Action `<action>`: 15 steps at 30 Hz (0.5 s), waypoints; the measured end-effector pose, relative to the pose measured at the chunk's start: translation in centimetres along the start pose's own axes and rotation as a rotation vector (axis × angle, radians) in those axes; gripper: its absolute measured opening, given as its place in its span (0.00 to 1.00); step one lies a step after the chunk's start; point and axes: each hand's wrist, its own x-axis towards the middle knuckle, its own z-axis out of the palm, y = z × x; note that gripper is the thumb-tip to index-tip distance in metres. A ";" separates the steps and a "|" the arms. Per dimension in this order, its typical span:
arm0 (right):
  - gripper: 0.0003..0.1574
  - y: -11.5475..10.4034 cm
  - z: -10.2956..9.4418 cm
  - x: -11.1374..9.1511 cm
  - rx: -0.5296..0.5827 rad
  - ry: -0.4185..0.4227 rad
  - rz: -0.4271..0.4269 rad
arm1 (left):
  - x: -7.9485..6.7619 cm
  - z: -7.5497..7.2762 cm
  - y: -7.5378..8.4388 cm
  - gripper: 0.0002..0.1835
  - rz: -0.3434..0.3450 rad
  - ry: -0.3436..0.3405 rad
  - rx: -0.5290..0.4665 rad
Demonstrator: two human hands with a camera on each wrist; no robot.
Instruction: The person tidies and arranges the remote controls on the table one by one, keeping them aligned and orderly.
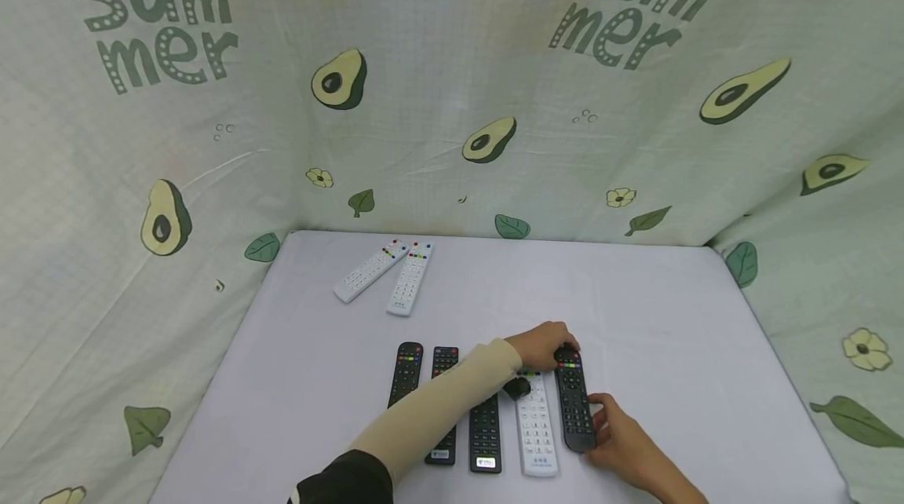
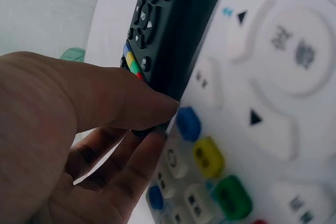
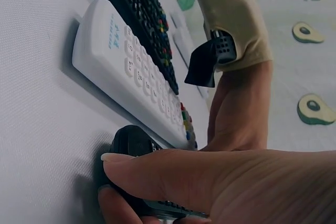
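A black remote control [image 1: 574, 406] lies at the right end of a row, held at both ends. My left hand [image 1: 542, 345] reaches across the row and pinches its far end, near the coloured buttons; the left wrist view shows thumb and fingers on that end of the black remote [image 2: 176, 40]. At the near end, my right hand [image 1: 621, 441] grips it, the thumb along one side in the right wrist view and fingers partly hidden beneath. Just left of it lies a white remote [image 1: 538, 433], its top partly covered by my left wrist.
Left of the white remote lie three black remotes, a leftmost one [image 1: 406, 370], a middle one [image 1: 444, 360] and one beside the white [image 1: 485, 433], partly hidden by my left sleeve [image 1: 438, 402]. Two white remotes [image 1: 369, 272] [image 1: 410, 280] lie near the back edge of the white table [image 1: 671, 315]. Printed cloth [image 1: 424, 33] hangs behind.
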 end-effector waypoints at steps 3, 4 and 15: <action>0.58 -0.2 -0.1 -0.1 -0.023 -0.006 -0.008 | -0.1 0.2 0.0 0.28 -0.001 0.002 0.014; 0.59 -0.4 -0.3 -0.1 -0.032 -0.007 -0.011 | -0.2 0.2 0.0 0.29 0.001 0.002 0.015; 0.58 -2.3 -3.3 0.6 -0.177 0.013 -0.046 | -1.2 -1.4 -2.0 0.26 0.059 0.090 -0.059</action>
